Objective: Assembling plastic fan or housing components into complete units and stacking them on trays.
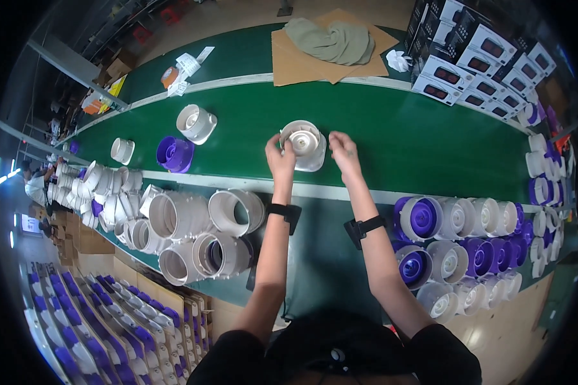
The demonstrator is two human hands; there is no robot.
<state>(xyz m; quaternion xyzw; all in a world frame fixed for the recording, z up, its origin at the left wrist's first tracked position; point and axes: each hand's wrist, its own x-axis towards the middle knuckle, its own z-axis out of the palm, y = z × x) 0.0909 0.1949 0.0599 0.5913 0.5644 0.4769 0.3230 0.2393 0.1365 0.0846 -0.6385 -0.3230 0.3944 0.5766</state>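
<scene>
A white round plastic housing (311, 160) with a squarish base and a ringed, cup-like inside stands on the green conveyor belt in front of me. My left hand (280, 159) grips its left rim, thumb and fingers closed on the wall. Just off the housing's right side is my right hand (344, 156), its fingers curled together. Whatever they may hold is too small to make out. Farther left on the belt are a purple housing (175, 154), a white housing (197, 124) and a smaller-looking white one (122, 150).
White hollow rings (234, 212) are piled on the near ledge at left. Stacked white and purple housings (424, 218) line the right. Boxes (488, 58) rise at the far right, beside cardboard (292, 61) under a greenish cloth (334, 42). A paper-label roll (170, 78) lies far left.
</scene>
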